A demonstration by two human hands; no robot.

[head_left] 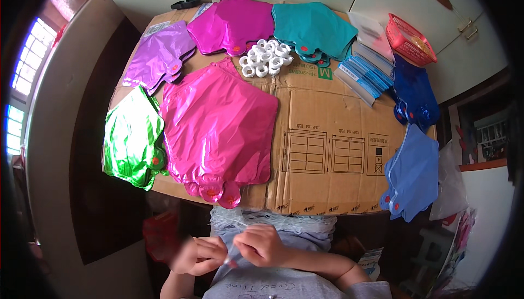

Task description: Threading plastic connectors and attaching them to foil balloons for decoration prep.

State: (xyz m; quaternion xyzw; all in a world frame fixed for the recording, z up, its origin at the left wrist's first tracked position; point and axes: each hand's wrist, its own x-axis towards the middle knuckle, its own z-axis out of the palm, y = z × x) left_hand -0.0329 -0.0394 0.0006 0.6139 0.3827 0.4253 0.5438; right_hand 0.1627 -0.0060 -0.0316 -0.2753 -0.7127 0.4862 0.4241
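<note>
Close to my body, below the table's near edge, both hands are raised side by side. My left hand [202, 255] is closed, its fingers curled and slightly blurred; a small pale and reddish thing shows beside its fingertips, too smeared to name. My right hand [259, 245] is also closed, knuckles up, just apart from the left, and its grip is hidden. A bundle of thin, clear-whitish strands [273, 223] lies across my lap behind the hands. Nearest on the table is a stack of flat pink foil balloons [221, 127], its rounded tabs pointing toward me.
A cardboard sheet [327, 190] covers the table. Around it lie flat foil balloons in green [134, 138], lilac [159, 56], magenta [232, 23], teal [314, 26], dark blue [416, 93] and light blue [412, 171]. White rings [266, 58], blue-white packets [365, 76] and a red basket [409, 41] sit farther back.
</note>
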